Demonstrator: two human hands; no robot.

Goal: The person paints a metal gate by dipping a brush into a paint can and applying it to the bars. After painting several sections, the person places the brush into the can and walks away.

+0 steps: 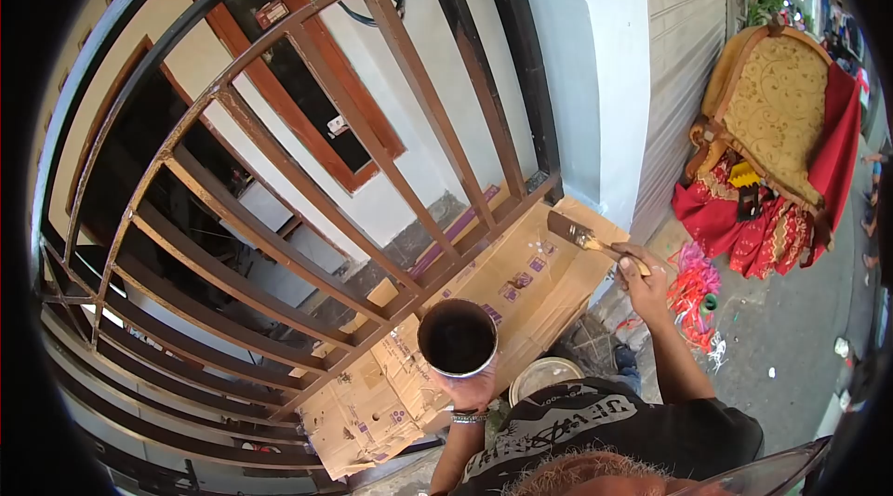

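My left hand (468,388) grips a round can (457,338) from underneath and behind; dark brown paint shows inside it. In my right hand (644,284), a paintbrush (595,243) is held by its wooden handle, with dark, paint-coated bristles pointing left. The brush is apart from the can, over the cardboard. In front of me stands a curved metal railing (307,171) with bars partly brown and partly black. Flattened cardboard (521,282) lies along the foot of the railing, below both hands.
A lidded bucket (546,377) stands close to my body. To the right, a gold upholstered chair (779,105) leans over red fabric (758,231) by a roller shutter (684,50). Pink and red plastic strips (693,296) lie on the ground. A white pillar (614,59) adjoins the railing.
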